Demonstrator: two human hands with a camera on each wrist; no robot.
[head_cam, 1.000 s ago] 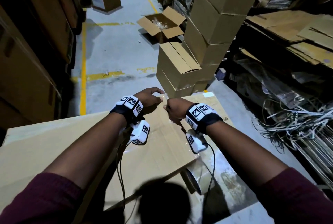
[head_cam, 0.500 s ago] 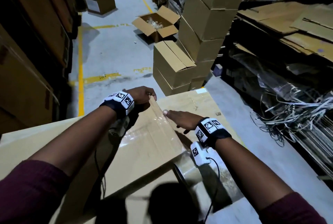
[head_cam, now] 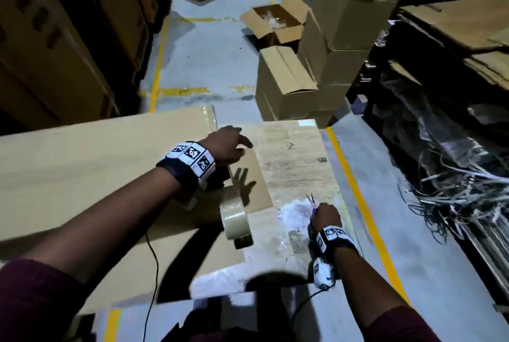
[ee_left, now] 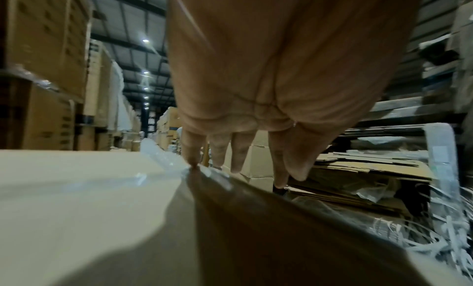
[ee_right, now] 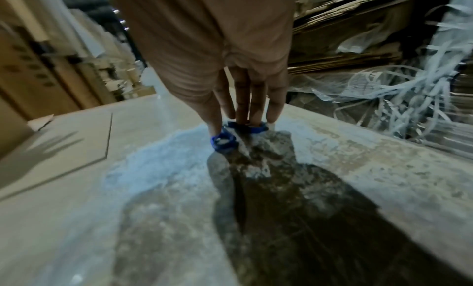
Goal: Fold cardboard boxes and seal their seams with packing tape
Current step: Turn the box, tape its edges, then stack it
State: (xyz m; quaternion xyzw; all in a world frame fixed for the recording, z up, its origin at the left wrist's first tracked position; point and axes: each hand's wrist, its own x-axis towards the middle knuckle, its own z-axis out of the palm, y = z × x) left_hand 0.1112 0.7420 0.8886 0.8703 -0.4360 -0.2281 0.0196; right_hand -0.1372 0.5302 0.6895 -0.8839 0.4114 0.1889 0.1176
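The left hand [head_cam: 225, 143] lies flat, fingers loose, pinning the clear tape on the big flattened brown cardboard box [head_cam: 91, 165] at 12 o'clock so the seam sticks. At 4 o'clock, the right hand [head_cam: 325, 216] has its grip around small blue-handled scissors [ee_right: 230, 136] on the desk [head_cam: 297, 148], likely for cutting from the clear packing tape roll [head_cam: 237, 220].

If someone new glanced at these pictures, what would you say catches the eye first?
Probably the large flattened brown cardboard box across the work surface, with the left hand spread at its taped edge. Next, the clear roll of packing tape standing on edge at the centre. To the right, the right hand reaches the small blue-handled scissors lying on the worn tabletop.
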